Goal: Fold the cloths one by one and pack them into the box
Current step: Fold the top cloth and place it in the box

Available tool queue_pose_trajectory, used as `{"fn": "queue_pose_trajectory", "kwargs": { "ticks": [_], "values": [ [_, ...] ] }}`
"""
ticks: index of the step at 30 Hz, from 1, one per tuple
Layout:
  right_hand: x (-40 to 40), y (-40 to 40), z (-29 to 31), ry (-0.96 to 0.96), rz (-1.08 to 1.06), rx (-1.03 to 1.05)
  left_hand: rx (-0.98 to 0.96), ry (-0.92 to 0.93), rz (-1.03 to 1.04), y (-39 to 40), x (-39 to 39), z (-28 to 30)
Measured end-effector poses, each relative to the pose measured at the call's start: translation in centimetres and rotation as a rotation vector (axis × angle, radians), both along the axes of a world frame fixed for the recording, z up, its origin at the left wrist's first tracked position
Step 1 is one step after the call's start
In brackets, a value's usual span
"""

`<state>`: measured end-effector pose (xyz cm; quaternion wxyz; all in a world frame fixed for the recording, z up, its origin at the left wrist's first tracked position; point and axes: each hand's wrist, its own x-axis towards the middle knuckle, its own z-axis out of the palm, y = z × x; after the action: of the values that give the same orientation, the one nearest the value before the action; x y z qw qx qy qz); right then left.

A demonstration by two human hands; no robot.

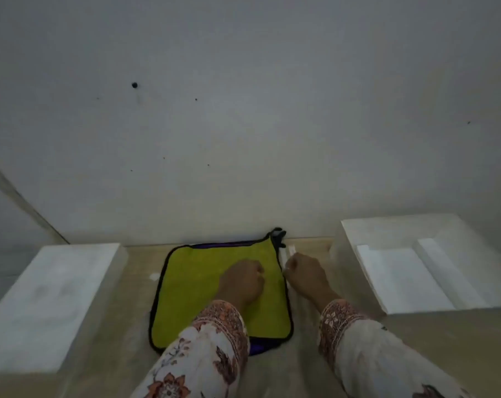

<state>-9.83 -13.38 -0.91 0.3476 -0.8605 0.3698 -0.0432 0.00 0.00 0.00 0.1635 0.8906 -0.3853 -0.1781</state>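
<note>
Yellow-green cloth (203, 288) with a black edge lies flat on the wooden table (123, 334), close against the pale wall (243, 110); a purple layer shows under it at the far and near edges. The left hand (242, 282) rests on top of this cloth with the fingers curled in, near its right border. I cannot tell whether it pinches the fabric or only presses on it. Just to the right of that hand, the right hand (305, 275) is beside the cloth's right edge, fingers also bent into a loose fist; if it holds the edge is not clear. Both sleeves have a flower pattern. Further right of the right hand stands an open white box (358, 234), and left of the left hand a white block (51, 297).
</note>
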Motion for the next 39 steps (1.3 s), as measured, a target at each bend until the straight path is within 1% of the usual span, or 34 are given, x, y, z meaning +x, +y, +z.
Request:
{"fn": "queue_pose_trajectory", "kwargs": {
  "ticks": [1, 4, 7, 8, 12, 15, 18, 21, 23, 26, 28, 31, 33, 35, 37, 39],
  "values": [
    [0.1, 0.2, -1.1, 0.055, 0.006, 0.018, 0.062, 0.038, -0.005, 0.1, -0.3, -0.8],
    [0.3, 0.9, -3.8, 0.115, -0.021, 0.043, 0.101, 0.097, -0.035, 0.6, -0.9, -3.7],
    [1.2, 1.1, -4.7, 0.064, -0.101, 0.091, 0.069, 0.021, -0.048, 0.8, -0.8, -5.1],
    [1.5, 1.1, -4.6, 0.073, -0.108, 0.110, 0.045, -0.004, -0.044, 0.8, -0.7, -5.3],
    [2.5, 0.7, -5.1, 0.135, -0.122, 0.245, 0.037, -0.004, -0.057, 1.1, -0.5, -5.6],
    [2.7, 0.3, -4.9, 0.145, -0.144, 0.267, 0.023, -0.015, -0.061, 1.2, -0.4, -5.8],
    [2.6, 0.2, -4.2, 0.063, -0.163, 0.248, 0.026, 0.000, -0.069, 1.3, -0.4, -5.9],
    [3.1, 0.6, -3.4, -0.120, -0.148, 0.406, -0.019, 0.111, -0.038, 1.5, -0.7, -5.6],
    [3.6, 1.2, -2.1, -0.222, -0.118, 0.478, -0.094, 0.145, 0.057, 1.5, -1.1, -4.9],
    [4.4, 2.3, 0.0, -0.341, -0.069, 0.518, -0.252, 0.015, 0.212, 2.1, -1.0, -3.8],
    [4.9, 2.8, 1.4, -0.359, -0.023, 0.457, -0.344, -0.051, 0.250, 2.9, -0.4, -2.8],
    [5.2, 3.1, 3.1, -0.336, 0.022, 0.273, -0.414, -0.087, 0.239, 4.4, 0.5, -0.7],
    [5.2, 3.4, 4.3, -0.307, 0.028, 0.163, -0.389, -0.133, 0.198, 5.3, 1.0, 0.7],
    [5.3, 3.7, 5.4, -0.288, 0.024, 0.144, -0.363, -0.140, 0.153, 6.0, 1.6, 1.9],
    [5.2, 4.1, 6.8, -0.252, 0.034, 0.159, -0.338, -0.102, 0.103, 6.6, 2.2, 3.0],
    [4.9, 4.1, 7.5, -0.163, 0.122, 0.036, -0.296, -0.035, 0.024, 6.8, 2.4, 3.7]
  ]
}}
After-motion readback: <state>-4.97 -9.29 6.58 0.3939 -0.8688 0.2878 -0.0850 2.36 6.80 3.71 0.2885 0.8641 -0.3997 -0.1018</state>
